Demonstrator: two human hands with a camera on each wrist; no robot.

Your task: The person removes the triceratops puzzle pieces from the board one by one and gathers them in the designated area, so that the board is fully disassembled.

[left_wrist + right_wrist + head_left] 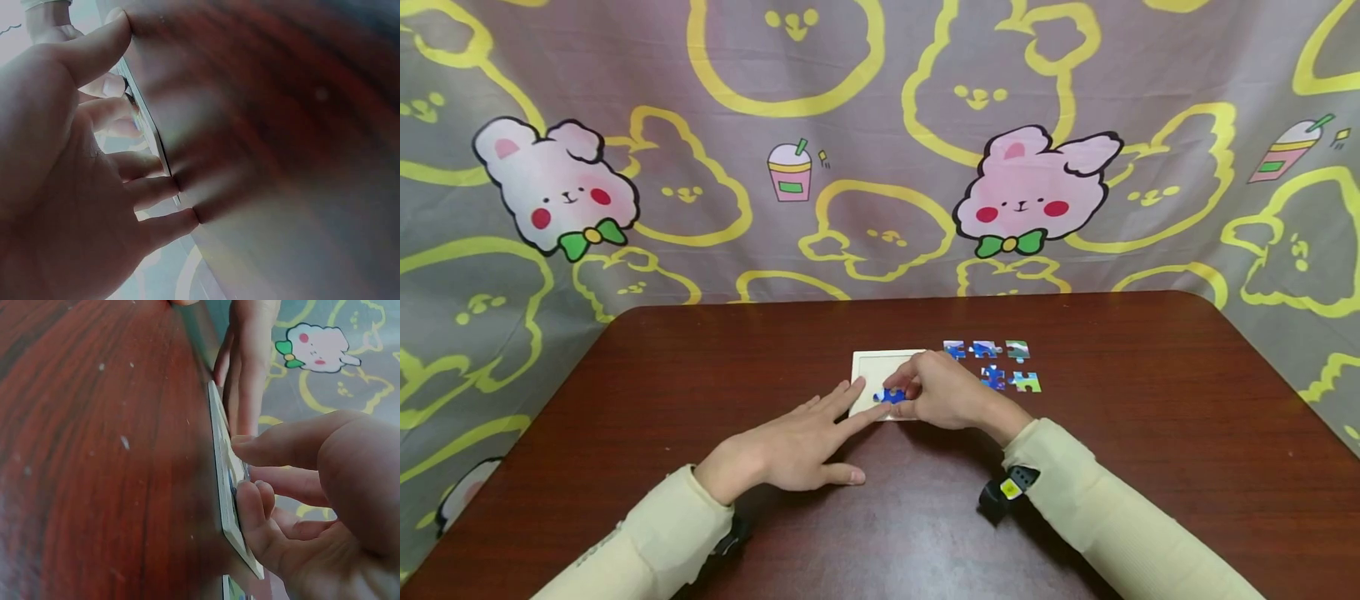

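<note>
A square, cream-coloured puzzle tray (867, 362) with a raised rim lies flat on the table. Over its front part is a blue jigsaw piece (892, 396), which my right hand (953, 393) pinches between thumb and curled fingers. That hand hides the tray's right side. My left hand (793, 446) lies palm down with straight, spread fingers. Its fingertips touch the tray's left edge, and its index finger reaches along the front rim close to the piece. In the right wrist view, the tray (220, 456) shows edge-on beneath the right hand's fingertips.
Right of the tray lie several loose jigsaw pieces in two rows, among them a green one (1017, 350) and a blue one (992, 378). The dark wooden table (662, 400) ends at a patterned curtain (865, 233) behind.
</note>
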